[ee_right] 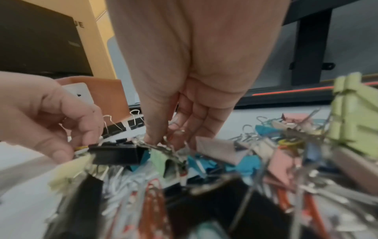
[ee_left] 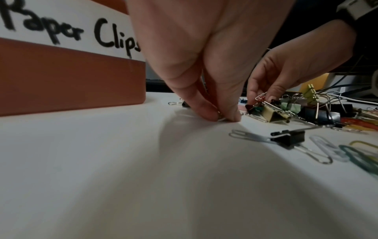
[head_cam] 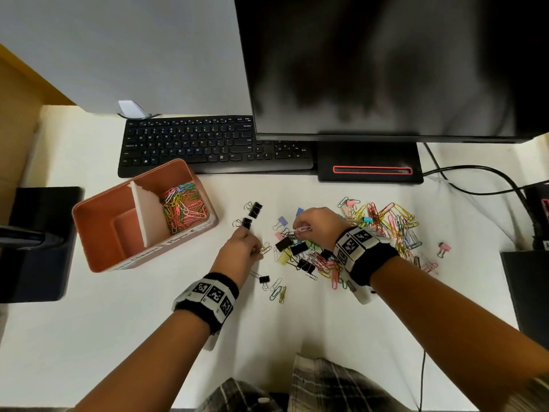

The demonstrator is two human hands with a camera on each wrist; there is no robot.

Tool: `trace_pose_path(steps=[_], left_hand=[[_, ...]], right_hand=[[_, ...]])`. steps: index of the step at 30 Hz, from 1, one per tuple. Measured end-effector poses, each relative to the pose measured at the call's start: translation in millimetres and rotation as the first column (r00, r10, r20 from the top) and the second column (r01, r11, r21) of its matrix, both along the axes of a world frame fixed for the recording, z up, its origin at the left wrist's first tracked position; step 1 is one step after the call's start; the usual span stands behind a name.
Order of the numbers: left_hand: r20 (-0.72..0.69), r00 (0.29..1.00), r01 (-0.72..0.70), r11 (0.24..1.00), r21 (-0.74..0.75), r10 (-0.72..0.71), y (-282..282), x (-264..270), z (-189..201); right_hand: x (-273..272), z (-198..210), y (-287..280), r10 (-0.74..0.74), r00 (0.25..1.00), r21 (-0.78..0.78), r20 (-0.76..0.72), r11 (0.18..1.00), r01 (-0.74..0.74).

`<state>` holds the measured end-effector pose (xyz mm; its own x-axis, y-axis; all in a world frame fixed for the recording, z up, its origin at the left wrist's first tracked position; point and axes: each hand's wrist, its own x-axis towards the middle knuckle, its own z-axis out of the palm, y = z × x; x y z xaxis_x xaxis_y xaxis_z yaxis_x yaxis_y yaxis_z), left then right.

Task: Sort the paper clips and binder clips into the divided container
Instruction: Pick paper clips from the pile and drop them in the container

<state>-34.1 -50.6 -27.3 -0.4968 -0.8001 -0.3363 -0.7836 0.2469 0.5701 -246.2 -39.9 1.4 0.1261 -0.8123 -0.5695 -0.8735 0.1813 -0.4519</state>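
Two pinches: left hand [head_cam: 237, 252] on yellow paper clip [head_cam: 265, 250], right hand [head_cam: 318, 223] on another [head_cam: 303, 228].

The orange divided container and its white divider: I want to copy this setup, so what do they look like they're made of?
The orange container looks like moulded plastic with a matte finish: smooth walls, rounded corners, an even rim. The white divider seems to be card or foam board, since its top edge is ragged, as if torn or hand-cut. The white label reading "Paper Clips" looks like hand-lettered paper or tape.
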Motion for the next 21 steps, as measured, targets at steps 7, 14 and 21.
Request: trace_pose_path(steps=[7, 14, 21], left_hand=[[0.034, 0.999, 0.032, 0.999, -0.041, -0.030, -0.8, -3.7, 0.1], [0.060, 0.998, -0.003, 1.000, -0.026, 0.005, -0.9, -6.0, -1.7], [0.097, 0.995, 0.025, 1.000, -0.015, -0.023, -1.3, -9.9, 2.8]], right_hand=[[15.4, -1.3, -0.1, 0.000, 1.000, -0.030, -0.001, 1.000, 0.000], [18.6, -7.1, 12.9, -0.017, 0.999, -0.049, -0.042, 0.999, 0.015], [19.3, -6.1, 9.4, -0.026, 0.999, 0.001, -0.046, 1.000, 0.026]])
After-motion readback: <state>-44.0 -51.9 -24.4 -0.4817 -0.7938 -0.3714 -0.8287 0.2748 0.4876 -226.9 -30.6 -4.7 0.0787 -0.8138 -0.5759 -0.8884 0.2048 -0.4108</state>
